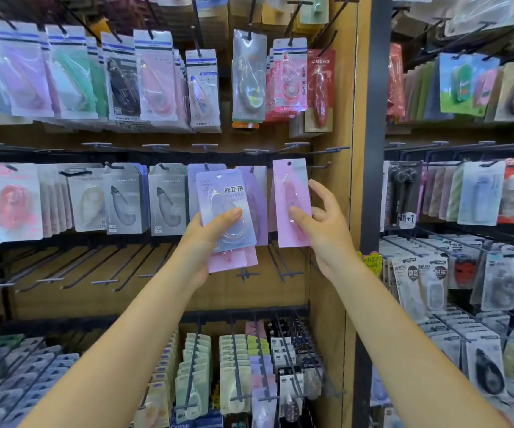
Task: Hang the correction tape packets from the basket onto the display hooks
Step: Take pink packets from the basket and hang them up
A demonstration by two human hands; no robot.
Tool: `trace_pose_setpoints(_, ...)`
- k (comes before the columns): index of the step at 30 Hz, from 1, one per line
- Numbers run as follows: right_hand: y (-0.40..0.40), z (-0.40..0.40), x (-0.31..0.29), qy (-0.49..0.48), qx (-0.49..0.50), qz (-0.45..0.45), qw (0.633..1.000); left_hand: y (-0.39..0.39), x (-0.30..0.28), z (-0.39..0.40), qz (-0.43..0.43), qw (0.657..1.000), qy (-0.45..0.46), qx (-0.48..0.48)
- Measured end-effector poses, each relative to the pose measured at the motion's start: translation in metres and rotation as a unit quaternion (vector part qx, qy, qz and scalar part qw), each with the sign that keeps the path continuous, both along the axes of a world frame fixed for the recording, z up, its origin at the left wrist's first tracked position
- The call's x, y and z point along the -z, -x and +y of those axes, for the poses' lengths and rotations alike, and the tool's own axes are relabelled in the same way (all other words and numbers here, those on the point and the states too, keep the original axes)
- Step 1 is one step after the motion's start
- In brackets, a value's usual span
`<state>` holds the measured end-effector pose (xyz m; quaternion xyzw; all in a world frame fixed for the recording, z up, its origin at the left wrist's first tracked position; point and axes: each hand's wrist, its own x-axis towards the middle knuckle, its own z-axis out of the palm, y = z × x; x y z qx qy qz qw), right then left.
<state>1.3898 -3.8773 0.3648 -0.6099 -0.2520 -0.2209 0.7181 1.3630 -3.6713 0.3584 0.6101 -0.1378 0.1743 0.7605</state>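
Head view looks straight at a wooden display wall (330, 273) crossed by dark rails, every row of display hooks (320, 165) carrying carded correction tape packets; a second rack (466, 211) with more carded stock stands to the right past a dark upright post (373, 149). Top row holds packets with blue-striped headers, several printed "MONO", and a red card (320, 88) also marked "MONO". Middle row holds grey "MONO AIR" cards (126, 199) at centre-left and lilac cards behind the hands. Below it a row of bare hooks (126, 267) juts out, and the lowest row is packed with green, yellow and dark packets (234, 375). Both forearms reach up from the bottom edge. Left hand (209, 239) grips a small stack of packets (225, 211) at its lower part, thumb across the front and fingers clamped behind; the front lilac card reads "修正带" and "Campus", and a pink card shows under it. Right hand (320, 223) holds a single pink packet (291, 202) upright, thumb pressed on its front near the lower half, the other fingers (323, 193) spread and curled behind its right edge. That packet's punched hole sits near the rail, just left of a hook tip; whether it is on a hook cannot be told.
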Motion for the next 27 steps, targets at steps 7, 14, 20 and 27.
trace_pose_setpoints(7,-0.012,0.003,-0.001,0.008,0.049,-0.010,0.999,-0.002,0.001,-0.002,-0.005,1.000,-0.019,0.000)
trace_pose_setpoints(14,-0.027,0.006,0.002,0.073,0.141,0.002,0.987,-0.003,0.002,-0.006,-0.011,0.999,-0.043,-0.013)
trace_pose_setpoints(20,-0.006,0.003,0.006,0.131,0.234,-0.042,0.962,-0.002,0.005,-0.011,-0.016,0.998,-0.053,0.009)
trace_pose_setpoints(27,0.030,0.016,0.010,0.163,-0.056,0.009,0.985,0.000,0.006,-0.024,-0.048,0.996,-0.077,0.024)
